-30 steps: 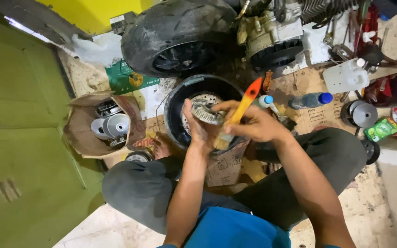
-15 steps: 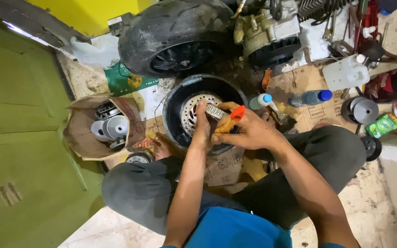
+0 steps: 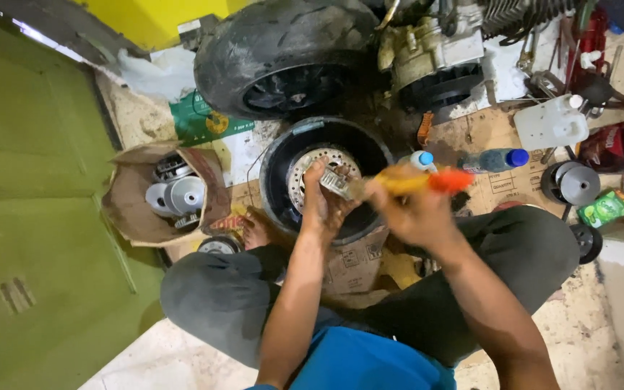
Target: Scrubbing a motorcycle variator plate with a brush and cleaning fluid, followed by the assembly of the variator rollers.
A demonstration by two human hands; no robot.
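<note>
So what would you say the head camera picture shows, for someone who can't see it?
A person sitting on the floor holds a small metal part in the left hand and a blurred orange-handled tool in the right hand, above a black wheel. A bag of metal discs, bottles and an engine lie around.

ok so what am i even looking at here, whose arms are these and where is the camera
The camera sits on a person's head and looks straight down, so the two bare arms are their own. They sit cross-legged on flattened cardboard on a workshop floor. The left hand holds a small metal part over a black round basin. The right hand grips a blurred tool with a yellow and orange handle, its tip at that part. Around them: a scooter tyre, an engine block, two blue-capped bottles, and a paper bag of metal pulleys.
</note>
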